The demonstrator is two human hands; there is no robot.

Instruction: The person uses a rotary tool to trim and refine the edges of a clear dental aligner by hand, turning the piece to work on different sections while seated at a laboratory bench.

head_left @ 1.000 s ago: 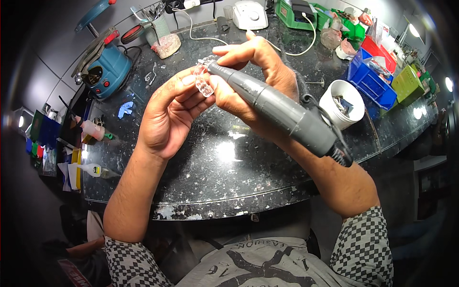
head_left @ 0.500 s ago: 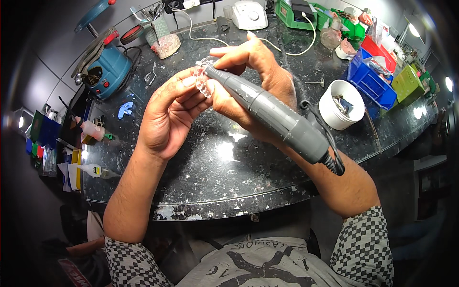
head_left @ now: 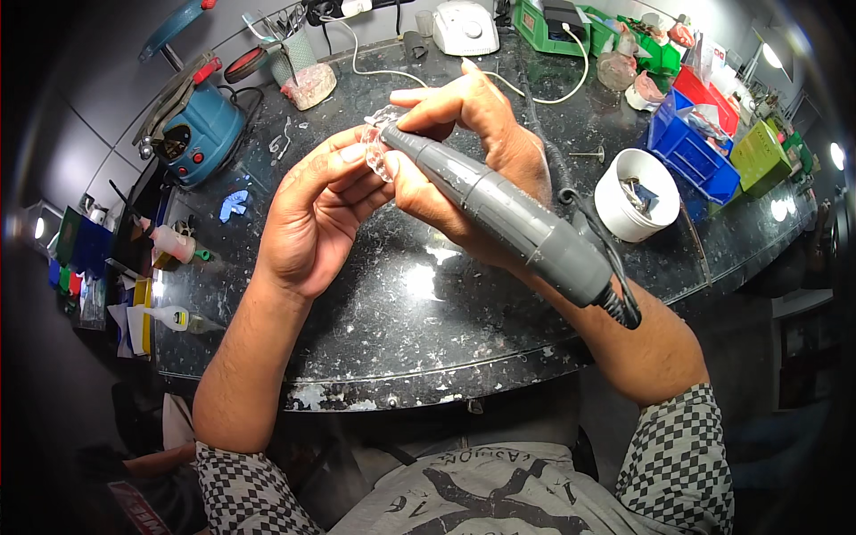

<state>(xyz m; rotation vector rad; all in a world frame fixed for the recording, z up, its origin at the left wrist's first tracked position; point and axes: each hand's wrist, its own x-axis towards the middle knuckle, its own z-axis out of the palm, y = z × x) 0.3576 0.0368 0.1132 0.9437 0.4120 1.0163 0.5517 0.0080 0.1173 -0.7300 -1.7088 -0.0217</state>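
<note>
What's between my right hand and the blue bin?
In the head view, a dark cable, a small metal pin and the white tub lie between the right hand and the blue bin.

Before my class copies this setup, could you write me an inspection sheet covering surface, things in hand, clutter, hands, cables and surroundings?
Surface: black bench, pale specks, near edge worn.
Things in hand: clear piece; grey handpiece, narrow end at the piece, exact contact hidden.
Clutter: blue scrap left; white tub right, small items inside.
Hands: left hand pinches the clear piece; right hand grips the handpiece.
Cables: dark cord at the handpiece's rear; white cable curving across the bench's far part.
Surroundings: blue machine far left; blue bin right.
</note>
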